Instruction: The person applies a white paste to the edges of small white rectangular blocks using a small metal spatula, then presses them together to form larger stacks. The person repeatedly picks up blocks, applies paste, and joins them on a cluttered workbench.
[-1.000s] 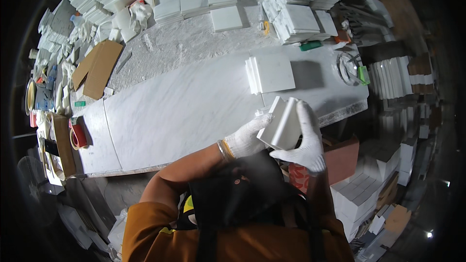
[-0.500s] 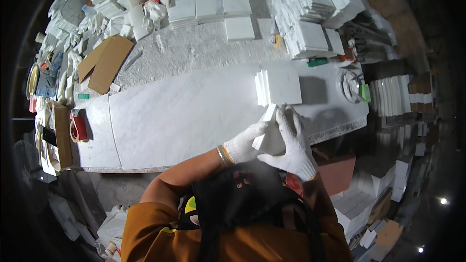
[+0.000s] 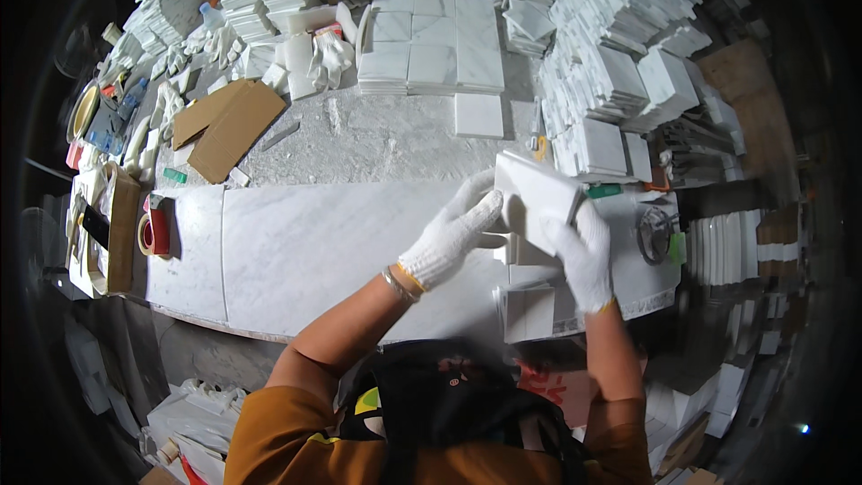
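Note:
White knitted gloves cover both my hands. Between them, a square white marble tile [image 3: 537,202], perhaps more than one together, is held tilted above the slab-topped bench [image 3: 350,242]. My left hand [image 3: 455,229] has its fingers at the tile's left edge. Wrapped around the lower right corner is my right hand [image 3: 585,256]. Below them, close to the bench's front edge, stands a small stack of white tiles [image 3: 530,313]. Other tiles show just beneath the held one, mostly hidden by it and my hands.
Tall tile stacks [image 3: 588,81] line the far right. Flat tile piles [image 3: 431,63] and a single tile [image 3: 479,115] lie at the back. On the left are cardboard pieces [image 3: 235,130], a red tape dispenser [image 3: 158,229] and a wooden box [image 3: 123,233]. A metal ring-shaped object [image 3: 655,235] is at the right.
My hands have risen and moved away from the front edge, now with a tile tilted between them. A small tile stack now stands near the front edge. The whole view has shifted.

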`<state>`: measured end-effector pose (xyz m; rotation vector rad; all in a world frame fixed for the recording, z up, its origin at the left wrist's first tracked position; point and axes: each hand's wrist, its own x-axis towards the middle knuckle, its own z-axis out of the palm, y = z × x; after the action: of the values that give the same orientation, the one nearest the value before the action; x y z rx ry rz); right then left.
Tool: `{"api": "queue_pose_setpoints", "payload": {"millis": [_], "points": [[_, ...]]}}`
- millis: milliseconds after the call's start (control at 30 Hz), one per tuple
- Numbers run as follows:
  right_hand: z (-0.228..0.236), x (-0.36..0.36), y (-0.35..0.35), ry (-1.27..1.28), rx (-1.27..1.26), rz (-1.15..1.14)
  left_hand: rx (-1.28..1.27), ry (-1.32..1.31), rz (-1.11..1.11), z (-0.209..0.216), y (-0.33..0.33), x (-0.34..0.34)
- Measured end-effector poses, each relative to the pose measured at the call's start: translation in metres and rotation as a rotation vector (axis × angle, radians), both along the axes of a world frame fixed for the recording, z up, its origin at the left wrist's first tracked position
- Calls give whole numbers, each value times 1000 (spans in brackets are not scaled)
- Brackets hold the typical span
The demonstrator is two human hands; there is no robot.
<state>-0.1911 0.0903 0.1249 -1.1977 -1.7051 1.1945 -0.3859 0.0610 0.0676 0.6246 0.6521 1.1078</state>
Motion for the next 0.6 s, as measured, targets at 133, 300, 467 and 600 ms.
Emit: {"api": "queue_pose_setpoints", "payload": {"millis": [133,300,467,600], "points": [[-46,1,74,309,-328,57,-90,336,59,-20,37,-12],[-103,-5,148,42,-700,139,-253,558,120,-77,80,-27],[-130,-8,181,-202,-820,123,-186,834,20,-108,111,-33],[-154,-2,198,-299,-849,170,-256,840,-16,-105,118,-33]]}}
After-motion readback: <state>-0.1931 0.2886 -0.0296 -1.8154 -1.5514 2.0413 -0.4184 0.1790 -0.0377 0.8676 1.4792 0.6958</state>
